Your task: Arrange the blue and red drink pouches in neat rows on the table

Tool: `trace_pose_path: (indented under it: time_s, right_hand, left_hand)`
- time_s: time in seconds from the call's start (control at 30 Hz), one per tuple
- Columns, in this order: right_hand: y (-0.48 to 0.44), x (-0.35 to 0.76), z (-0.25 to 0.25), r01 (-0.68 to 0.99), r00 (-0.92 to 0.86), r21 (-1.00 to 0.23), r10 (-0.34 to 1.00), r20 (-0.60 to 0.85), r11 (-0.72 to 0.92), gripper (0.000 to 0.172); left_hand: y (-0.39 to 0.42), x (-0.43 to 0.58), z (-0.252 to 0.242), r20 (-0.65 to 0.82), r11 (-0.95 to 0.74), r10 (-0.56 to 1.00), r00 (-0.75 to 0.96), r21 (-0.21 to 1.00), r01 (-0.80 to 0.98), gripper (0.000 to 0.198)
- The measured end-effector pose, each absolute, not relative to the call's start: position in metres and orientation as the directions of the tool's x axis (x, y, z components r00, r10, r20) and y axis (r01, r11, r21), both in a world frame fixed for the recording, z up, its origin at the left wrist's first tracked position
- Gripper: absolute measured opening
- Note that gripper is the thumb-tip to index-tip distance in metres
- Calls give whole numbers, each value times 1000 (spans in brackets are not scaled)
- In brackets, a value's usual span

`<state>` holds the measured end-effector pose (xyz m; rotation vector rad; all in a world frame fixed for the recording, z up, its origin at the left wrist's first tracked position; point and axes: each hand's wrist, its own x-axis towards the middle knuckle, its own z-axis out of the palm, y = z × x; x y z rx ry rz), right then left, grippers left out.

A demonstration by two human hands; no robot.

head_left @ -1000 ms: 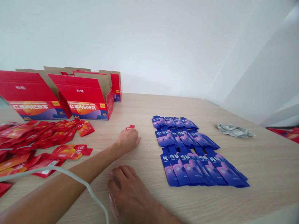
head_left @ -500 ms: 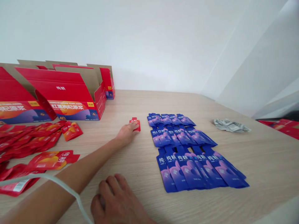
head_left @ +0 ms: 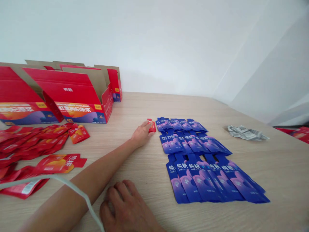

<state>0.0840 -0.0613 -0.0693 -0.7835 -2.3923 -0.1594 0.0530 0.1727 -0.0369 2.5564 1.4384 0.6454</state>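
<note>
Stretched over the wood-grain table, my left hand grips a small red pouch, which it partly covers. The pouch lies close beside the back left corner of the blue pouches, laid out overlapping in three rows. Lower down, my right hand rests on the table with fingers curled in. Nothing shows in it, though its underside is hidden. On the left lies a heap of red pouches, with a red-orange pouch at its right edge and another red pouch nearer me.
Open red boxes stand along the back left. A crumpled grey-striped piece lies right of the blue rows. Something red shows past the table's right edge. A pale cord crosses in front of my left forearm.
My left hand has moved right with the red pouch, closer to the blue rows. My right hand stays curled on the table. The view has shifted slightly.
</note>
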Motion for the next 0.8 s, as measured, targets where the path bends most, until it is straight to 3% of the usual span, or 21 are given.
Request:
trace_pose_path:
  time_s: [0.13, 0.27, 0.37, 0.47, 0.57, 0.8]
  right_hand:
    - [-60, 98, -58, 546, -691, -20, 463, 556, 838, 20]
    - [-65, 100, -51, 541, -720, -35, 484, 497, 841, 25]
    - [-69, 98, -46, 553, -724, -51, 511, 463, 831, 21]
    - [-71, 98, -43, 561, -727, -81, 537, 428, 824, 18]
    - [-71, 100, -41, 567, -732, -104, 558, 392, 817, 15]
    - [-70, 98, -40, 562, -750, -111, 562, 348, 820, 19]
  left_hand:
    - [138, 16, -25, 287, -439, 883, 372, 221, 871, 61]
    - [111, -65, 2, 269, -172, 953, 135, 117, 978, 65]
    - [105, -126, 17, 191, 56, 979, -67, 58, 997, 56]
    - [101, -158, 16, 84, 156, 984, -158, 27, 987, 51]
    - [91, -152, 3, 74, 75, 994, -77, 39, 996, 50]
    - [77, -81, -26, 153, -327, 941, 302, 176, 928, 42]
